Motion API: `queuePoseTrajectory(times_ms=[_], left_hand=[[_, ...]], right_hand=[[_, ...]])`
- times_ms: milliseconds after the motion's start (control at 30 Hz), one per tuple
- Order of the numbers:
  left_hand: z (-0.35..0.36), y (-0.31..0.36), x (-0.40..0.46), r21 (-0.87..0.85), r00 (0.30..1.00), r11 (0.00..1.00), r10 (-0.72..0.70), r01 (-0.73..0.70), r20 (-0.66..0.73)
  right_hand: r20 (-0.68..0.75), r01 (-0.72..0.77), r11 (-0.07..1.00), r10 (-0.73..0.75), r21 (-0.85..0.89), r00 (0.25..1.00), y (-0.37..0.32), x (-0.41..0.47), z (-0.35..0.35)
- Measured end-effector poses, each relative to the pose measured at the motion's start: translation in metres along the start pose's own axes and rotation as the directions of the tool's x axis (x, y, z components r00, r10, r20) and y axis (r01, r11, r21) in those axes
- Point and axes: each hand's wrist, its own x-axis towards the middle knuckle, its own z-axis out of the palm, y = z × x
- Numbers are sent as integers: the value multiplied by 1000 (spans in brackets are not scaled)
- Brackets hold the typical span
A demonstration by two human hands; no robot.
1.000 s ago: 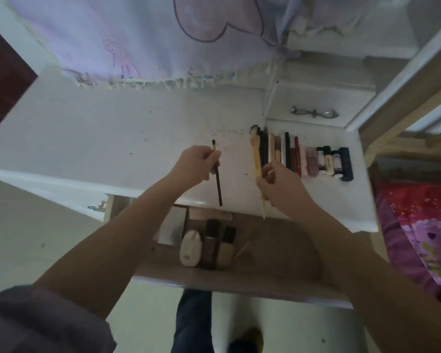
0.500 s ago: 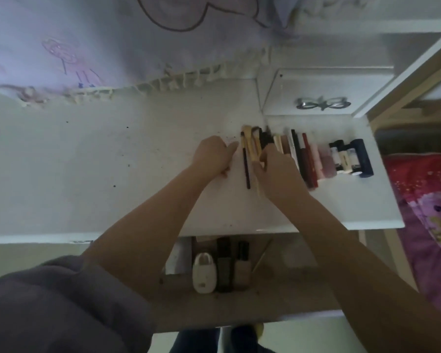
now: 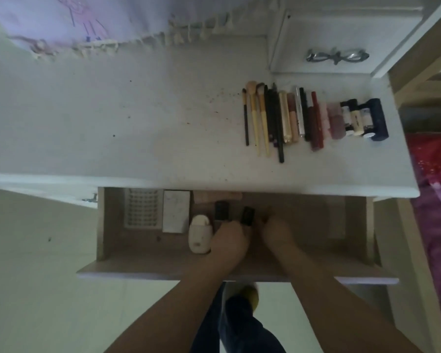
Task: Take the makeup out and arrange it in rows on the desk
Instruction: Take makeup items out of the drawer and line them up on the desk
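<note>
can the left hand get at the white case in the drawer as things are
Probably yes. The left hand is already down in the open drawer, right beside the white case, and nothing lies over the case. Whether the hand already holds a bottle is unclear.

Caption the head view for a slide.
Both hands, left and right, reach into the drawer; makeup row on desk.

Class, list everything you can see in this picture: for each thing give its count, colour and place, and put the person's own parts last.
desk: one, white, top half
row of makeup: one; brushes, pencils, tubes, mixed colours, desk right
open drawer: one, brown, below desk edge
dark-capped bottles: two, drawer middle
cream case: one, left of bottles
white box: one, drawer left
white tray: one, leftmost
small drawer handle: one, silver, top right
cloth: one, lilac, top left
left hand: at the bottles
right hand: beside it; grip unclear
</note>
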Motion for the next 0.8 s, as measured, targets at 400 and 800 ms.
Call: queuePoseTrajectory(times_ms=[400,800], left_hand=[[21,17,22,219,999,975,-42,36,22],[-71,-37,-36,-135,875,889,387,-438,-291]], right_hand=[[-144,-51,982,24,-184,989,48,19,-40],[-157,539,827,-561,-161,813,-1,-53,-73]])
